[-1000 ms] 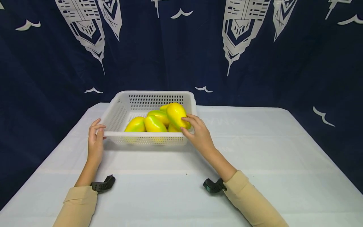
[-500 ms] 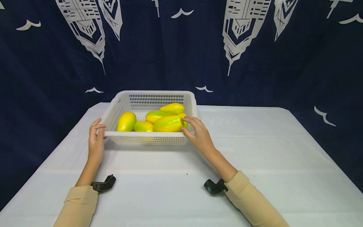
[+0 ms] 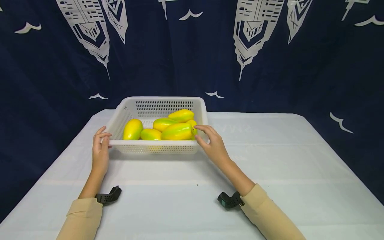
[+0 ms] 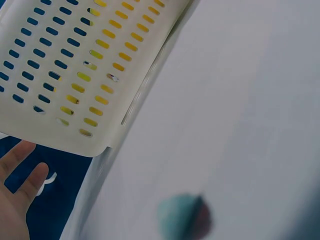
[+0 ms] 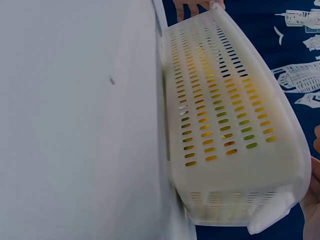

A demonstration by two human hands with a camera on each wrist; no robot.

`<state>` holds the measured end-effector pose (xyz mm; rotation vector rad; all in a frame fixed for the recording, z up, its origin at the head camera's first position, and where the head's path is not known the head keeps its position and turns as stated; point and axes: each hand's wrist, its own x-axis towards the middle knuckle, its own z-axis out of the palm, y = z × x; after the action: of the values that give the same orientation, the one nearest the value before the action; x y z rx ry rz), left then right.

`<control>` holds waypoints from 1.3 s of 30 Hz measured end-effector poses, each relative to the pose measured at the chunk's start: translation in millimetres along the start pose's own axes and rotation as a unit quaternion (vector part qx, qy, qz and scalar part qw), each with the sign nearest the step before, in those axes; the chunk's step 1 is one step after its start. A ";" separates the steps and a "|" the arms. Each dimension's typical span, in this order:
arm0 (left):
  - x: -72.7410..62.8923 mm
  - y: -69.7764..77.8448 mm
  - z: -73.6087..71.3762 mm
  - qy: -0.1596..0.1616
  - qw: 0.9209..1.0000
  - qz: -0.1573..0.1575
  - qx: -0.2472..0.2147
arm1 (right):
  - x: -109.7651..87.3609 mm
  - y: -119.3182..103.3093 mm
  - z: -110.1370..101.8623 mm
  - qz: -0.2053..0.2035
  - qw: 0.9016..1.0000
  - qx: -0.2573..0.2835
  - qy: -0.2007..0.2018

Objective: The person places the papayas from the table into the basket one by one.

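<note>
A white perforated basket point(image 3: 156, 142) stands at the back of the table with several yellow-green mangoes inside. One mango point(image 3: 177, 132) lies sideways along the front wall, and another mango point(image 3: 133, 129) sits at the left end. My left hand point(image 3: 100, 151) holds the rim at the basket's front left corner. The right hand point(image 3: 215, 146) is at the front right corner, thumb and fingers apart beside the mango's end; contact with it is hard to tell. In the left wrist view, yellow shows through the slots of the basket point(image 4: 70, 65). The mangoes' undersides are hidden by the front wall.
A white cloth covers the table point(image 3: 168, 200). Behind it hangs a dark blue curtain point(image 3: 186, 60) with white building prints. Black cameras sit on both wrists, and beige sleeves cover the forearms.
One second ago my right hand held a mango upright; it was then laid sideways in the basket. The other mangoes shifted, and the right fingers have drawn slightly back. My left hand stayed put.
</note>
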<state>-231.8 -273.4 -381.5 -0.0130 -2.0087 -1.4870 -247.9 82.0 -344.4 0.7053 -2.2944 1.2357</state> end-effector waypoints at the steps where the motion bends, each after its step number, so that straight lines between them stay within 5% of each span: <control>1: 0.0 0.3 -0.2 0.001 1.000 0.001 0.000 | 0.3 -0.6 -1.1 0.005 1.000 0.006 0.002; 23: -0.1 0.3 -0.7 -0.003 1.000 0.000 -0.009 | 9.6 2.0 -50.9 0.031 0.997 0.027 0.069; 39: -0.4 0.9 -0.2 -0.003 1.000 -0.002 -0.013 | -8.2 27.7 -116.0 0.057 0.989 -0.111 0.080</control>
<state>-231.1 -273.1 -381.0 -0.0243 -1.9946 -1.5172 -242.9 195.8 -308.2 0.3879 -2.3164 1.0216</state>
